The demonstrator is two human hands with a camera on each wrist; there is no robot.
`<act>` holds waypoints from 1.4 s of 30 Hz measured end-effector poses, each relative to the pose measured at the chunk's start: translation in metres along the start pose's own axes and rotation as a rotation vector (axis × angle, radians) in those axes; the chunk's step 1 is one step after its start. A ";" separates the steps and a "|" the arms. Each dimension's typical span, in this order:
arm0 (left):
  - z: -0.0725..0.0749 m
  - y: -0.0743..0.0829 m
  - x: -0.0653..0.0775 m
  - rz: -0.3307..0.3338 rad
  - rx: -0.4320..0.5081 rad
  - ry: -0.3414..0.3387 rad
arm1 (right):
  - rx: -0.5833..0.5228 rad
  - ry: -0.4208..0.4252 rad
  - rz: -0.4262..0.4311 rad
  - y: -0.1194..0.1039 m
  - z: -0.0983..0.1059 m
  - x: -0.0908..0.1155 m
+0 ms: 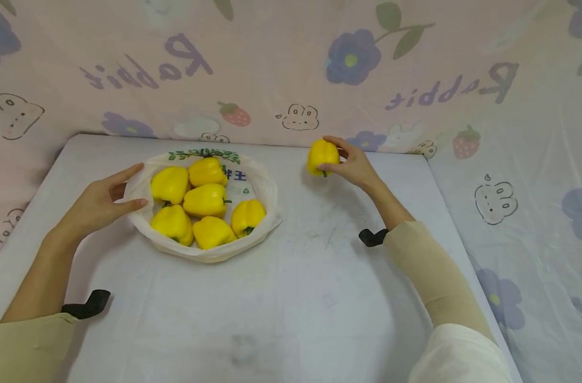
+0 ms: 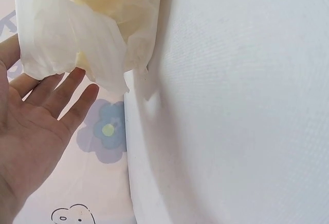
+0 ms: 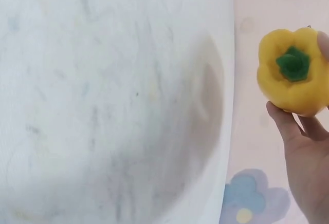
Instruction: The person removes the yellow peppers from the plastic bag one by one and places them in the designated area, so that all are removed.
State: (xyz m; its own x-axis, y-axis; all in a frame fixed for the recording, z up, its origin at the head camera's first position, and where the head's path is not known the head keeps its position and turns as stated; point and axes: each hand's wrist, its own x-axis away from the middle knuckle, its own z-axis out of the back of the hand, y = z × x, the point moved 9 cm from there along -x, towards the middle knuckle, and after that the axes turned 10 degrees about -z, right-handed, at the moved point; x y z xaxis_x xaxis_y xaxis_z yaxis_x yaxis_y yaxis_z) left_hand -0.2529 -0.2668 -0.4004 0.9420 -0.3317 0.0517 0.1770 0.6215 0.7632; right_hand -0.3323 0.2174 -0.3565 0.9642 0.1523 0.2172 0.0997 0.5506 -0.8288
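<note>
So we've got the yellow pepper [image 1: 322, 155], stem toward the wearer, long axis roughly front-to-back, pinched between thumb and fingers of the right hand [image 1: 357, 166]; left of that grip, the pepper-filled bag [image 1: 209, 256], left hand [image 1: 96, 206] touching it, fingers spread.

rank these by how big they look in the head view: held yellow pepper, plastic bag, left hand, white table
Largest to smallest, as they look there:
1. white table
2. plastic bag
3. left hand
4. held yellow pepper
</note>
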 end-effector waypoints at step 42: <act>-0.001 0.001 -0.001 -0.012 0.045 0.013 | -0.135 0.085 -0.085 0.087 0.014 -0.057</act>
State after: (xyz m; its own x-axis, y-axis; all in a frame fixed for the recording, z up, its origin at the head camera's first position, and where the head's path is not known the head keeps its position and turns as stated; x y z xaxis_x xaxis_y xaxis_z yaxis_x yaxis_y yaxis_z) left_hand -0.2535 -0.2649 -0.4008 0.9436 -0.3292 0.0344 0.1753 0.5851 0.7918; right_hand -0.3815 0.2679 -0.4340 0.9676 0.0373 0.2496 0.2079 0.4428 -0.8722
